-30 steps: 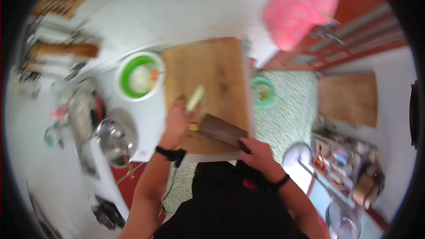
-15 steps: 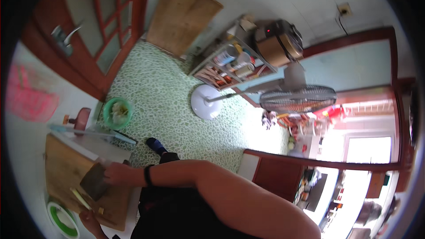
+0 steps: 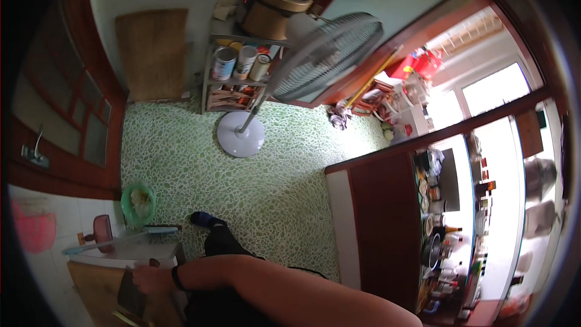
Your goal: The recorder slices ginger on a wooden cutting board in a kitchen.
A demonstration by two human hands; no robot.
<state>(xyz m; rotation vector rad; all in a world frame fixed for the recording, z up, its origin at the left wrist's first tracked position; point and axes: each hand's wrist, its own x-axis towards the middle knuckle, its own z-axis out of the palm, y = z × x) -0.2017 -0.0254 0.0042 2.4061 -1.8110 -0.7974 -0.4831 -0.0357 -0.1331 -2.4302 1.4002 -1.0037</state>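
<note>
My right hand [image 3: 152, 279], with a black band on its wrist, is closed around the handle of a cleaver [image 3: 129, 297]. The dark, broad blade is over a wooden cutting board [image 3: 91, 281] at the lower left. Beside the blade, a pale stalk-like vegetable [image 3: 125, 318] lies at the lower edge of the view, partly cut off. My left hand is out of the picture.
Beyond the board stand a green basin [image 3: 124, 204] with pale scraps and a blue-handled tool [image 3: 115, 241]. A standing fan [image 3: 241, 136] and a shelf rack [image 3: 209, 94] with a cooker [image 3: 266, 18] are farther off. A cabinet [image 3: 387, 224] is at right.
The view has turned and shifted, so the board sits lower in the picture. My left hand, earlier at the vegetable, has left the view. My right hand still grips the cleaver.
</note>
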